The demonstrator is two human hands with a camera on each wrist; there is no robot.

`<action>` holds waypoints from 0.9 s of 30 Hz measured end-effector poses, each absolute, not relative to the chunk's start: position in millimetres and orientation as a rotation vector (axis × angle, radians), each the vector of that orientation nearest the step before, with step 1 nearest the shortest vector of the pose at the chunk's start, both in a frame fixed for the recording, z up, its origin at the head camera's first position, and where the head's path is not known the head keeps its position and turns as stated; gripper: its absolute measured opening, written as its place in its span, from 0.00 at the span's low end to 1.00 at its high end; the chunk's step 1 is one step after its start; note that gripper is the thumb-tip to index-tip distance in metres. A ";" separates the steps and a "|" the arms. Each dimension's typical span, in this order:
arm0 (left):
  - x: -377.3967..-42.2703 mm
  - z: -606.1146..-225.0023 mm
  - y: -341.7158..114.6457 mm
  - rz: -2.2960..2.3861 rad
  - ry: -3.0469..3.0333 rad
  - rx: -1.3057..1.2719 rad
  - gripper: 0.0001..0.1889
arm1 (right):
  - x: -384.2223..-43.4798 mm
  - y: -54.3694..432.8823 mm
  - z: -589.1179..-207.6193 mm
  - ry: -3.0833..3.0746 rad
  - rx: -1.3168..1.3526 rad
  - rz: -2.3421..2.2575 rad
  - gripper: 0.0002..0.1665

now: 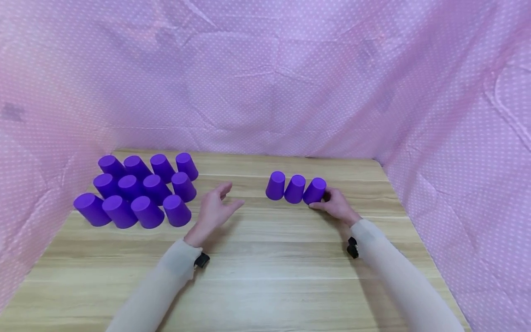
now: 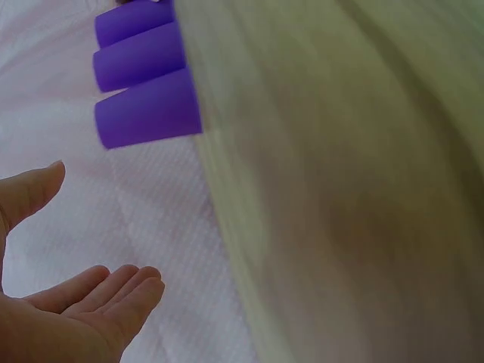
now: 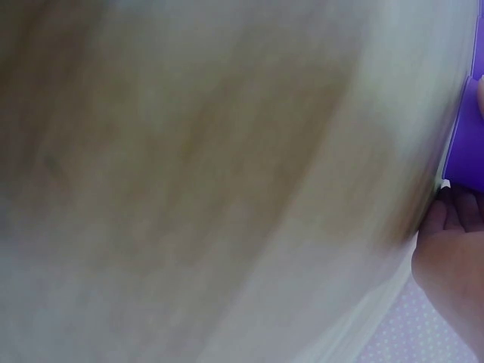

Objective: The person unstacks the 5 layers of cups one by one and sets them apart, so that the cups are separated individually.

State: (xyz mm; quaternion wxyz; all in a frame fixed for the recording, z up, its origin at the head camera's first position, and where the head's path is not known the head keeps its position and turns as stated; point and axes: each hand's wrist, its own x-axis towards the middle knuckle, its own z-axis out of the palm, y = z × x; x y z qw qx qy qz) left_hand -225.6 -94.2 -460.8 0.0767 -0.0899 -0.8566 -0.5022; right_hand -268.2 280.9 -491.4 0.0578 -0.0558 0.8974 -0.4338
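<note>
Three purple cups stand upside down in a short row right of centre in the head view. My right hand [image 1: 338,206] holds the rightmost cup [image 1: 314,190] low on its side, thumb at the front and fingers behind. Beside it are the middle cup [image 1: 295,189] and the left cup [image 1: 275,186], set close together. My left hand [image 1: 212,210] hangs over the table with thumb and fingers spread, holding nothing. It is between that row and a block of upside-down purple cups [image 1: 177,211]. In the right wrist view, the gripped cup [image 3: 467,140] shows only partly at the edge.
The block at the left has several cups in three rows, its right column close to my left hand. A wood-grain table [image 1: 265,276] lies under everything. Pink dotted cloth [image 1: 265,92] hangs behind the table and along both sides.
</note>
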 end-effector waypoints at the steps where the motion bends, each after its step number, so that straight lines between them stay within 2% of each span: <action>1: -227.9 -463.2 -91.0 -1.509 -2.569 -0.270 0.33 | -268.4 280.3 -491.6 2.719 -0.171 -1.316 0.29; 10: -244.9 -470.9 -57.5 -1.686 -2.616 -0.277 0.35 | -269.0 277.4 -494.3 2.721 -0.181 -1.333 0.28; 27: -280.2 -470.6 -5.7 -1.643 -2.813 -0.295 0.43 | -268.7 279.4 -490.5 2.720 -0.175 -1.317 0.29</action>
